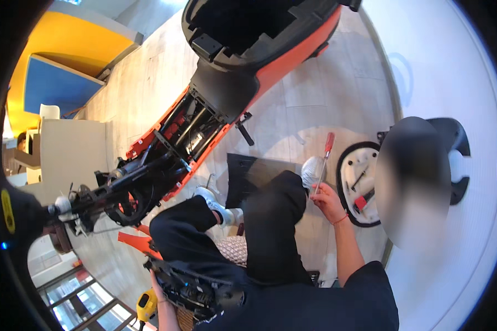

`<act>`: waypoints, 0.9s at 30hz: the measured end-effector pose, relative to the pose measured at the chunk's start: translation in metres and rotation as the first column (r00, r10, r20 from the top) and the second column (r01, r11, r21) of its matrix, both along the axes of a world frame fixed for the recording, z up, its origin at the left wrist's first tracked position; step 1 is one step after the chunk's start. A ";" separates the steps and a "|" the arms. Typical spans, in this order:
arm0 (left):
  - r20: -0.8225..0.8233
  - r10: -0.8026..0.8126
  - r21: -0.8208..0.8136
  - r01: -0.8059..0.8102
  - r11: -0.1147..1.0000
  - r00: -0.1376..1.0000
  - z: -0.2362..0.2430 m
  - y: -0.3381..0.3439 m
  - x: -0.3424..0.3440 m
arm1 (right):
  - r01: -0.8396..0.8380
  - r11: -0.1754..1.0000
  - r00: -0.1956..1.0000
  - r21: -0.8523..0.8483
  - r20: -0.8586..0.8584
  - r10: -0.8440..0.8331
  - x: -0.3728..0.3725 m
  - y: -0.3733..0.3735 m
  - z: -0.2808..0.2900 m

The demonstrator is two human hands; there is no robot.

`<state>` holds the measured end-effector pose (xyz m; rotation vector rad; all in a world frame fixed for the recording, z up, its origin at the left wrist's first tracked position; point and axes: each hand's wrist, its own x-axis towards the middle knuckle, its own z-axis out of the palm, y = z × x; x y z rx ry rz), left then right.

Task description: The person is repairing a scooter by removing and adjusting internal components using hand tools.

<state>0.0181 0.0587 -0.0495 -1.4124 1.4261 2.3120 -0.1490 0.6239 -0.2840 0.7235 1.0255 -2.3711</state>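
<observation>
My right hand (pixel 329 204) pinches a screwdriver (pixel 326 154) by its metal shaft. Its red handle points up and away from me. At my left side, my left hand (pixel 159 286) grips the edge of a black plastic panel (pixel 196 284) with an orange piece, which rests against my lap; part of that hand is hidden behind it. Ahead of me, leaning over the floor, is a partly stripped scooter (pixel 193 127) with orange side trim, its frame and cables exposed. Neither hand touches the scooter.
Right of my right hand lies an upturned black-rimmed white shell (pixel 350 165) holding small tools, one red and black. A blurred oval (pixel 414 182) stands beyond it. A dark mat (pixel 240 179) lies ahead of my feet. A yellow power tool (pixel 146 304) is at lower left.
</observation>
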 end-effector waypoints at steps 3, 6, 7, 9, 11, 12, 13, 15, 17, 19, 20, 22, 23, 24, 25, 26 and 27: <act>-0.059 -0.111 -0.100 0.105 0.989 0.992 -0.009 -0.001 -0.017 | 0.012 0.994 0.987 0.108 -0.163 0.006 0.012 -0.009 0.060; -0.192 -0.084 0.048 0.094 0.994 0.978 -0.026 -0.006 -0.021 | 0.051 0.984 0.906 0.173 -0.422 0.027 0.023 -0.033 0.119; -0.160 -0.050 0.004 0.051 0.999 0.986 -0.030 -0.008 -0.022 | 0.017 0.984 0.902 0.177 -0.427 0.061 0.029 -0.039 0.139; -0.165 -0.042 -0.057 0.033 0.998 0.985 -0.033 -0.007 -0.026 | -0.012 0.977 0.879 0.212 -0.464 0.111 0.045 -0.060 0.176; -0.151 -0.009 -0.176 -0.018 0.984 0.988 -0.033 0.003 -0.027 | -0.041 0.975 0.829 0.218 -0.537 0.155 0.057 -0.082 0.205; -0.149 0.017 -0.232 -0.052 0.971 0.989 -0.032 0.010 -0.030 | -0.063 0.973 0.809 0.222 -0.559 0.180 0.066 -0.093 0.217; -0.134 0.015 -0.289 -0.053 0.956 0.991 -0.030 0.018 -0.032 | -0.077 0.971 0.795 0.228 -0.574 0.198 0.075 -0.104 0.229; -0.173 -0.003 -0.231 -0.038 0.972 0.985 -0.030 0.034 -0.029 | -0.107 0.962 0.785 0.251 -0.572 0.237 0.096 -0.124 0.245; -0.228 -0.027 -0.055 0.015 0.998 0.973 -0.031 0.047 -0.020 | -0.079 0.931 0.743 0.357 -0.601 0.294 0.114 -0.145 0.254; -0.241 -0.027 0.081 0.048 0.996 0.970 -0.035 0.054 -0.014 | -0.030 0.917 0.744 0.397 -0.604 0.286 0.131 -0.169 0.259; -0.215 -0.032 0.043 0.042 0.998 0.976 -0.038 0.054 -0.009 | -0.022 0.905 0.745 0.424 -0.597 0.297 0.139 -0.179 0.261; -0.272 -0.014 0.061 0.032 0.998 0.962 -0.044 0.051 0.001 | 0.002 0.873 0.747 0.488 -0.581 0.323 0.152 -0.197 0.264; -0.266 -0.017 0.045 0.030 0.999 0.964 -0.047 0.046 0.005 | 0.027 0.901 0.743 0.433 -0.612 0.272 0.159 -0.208 0.265; -0.270 0.009 0.071 0.011 0.997 0.963 -0.051 0.040 0.010 | 0.012 0.896 0.734 0.443 -0.613 0.293 0.167 -0.217 0.265; -0.252 -0.007 0.042 0.018 0.999 0.968 -0.053 0.033 0.015 | -0.004 0.890 0.725 0.455 -0.612 0.316 0.173 -0.224 0.266; -0.282 0.023 0.037 -0.013 0.999 0.959 -0.057 0.029 0.020 | -0.017 0.882 0.718 0.471 -0.608 0.339 0.178 -0.231 0.266; -0.296 0.024 -0.005 -0.027 1.000 0.955 -0.058 0.024 0.022 | -0.045 0.864 0.702 0.502 -0.599 0.385 0.183 -0.238 0.265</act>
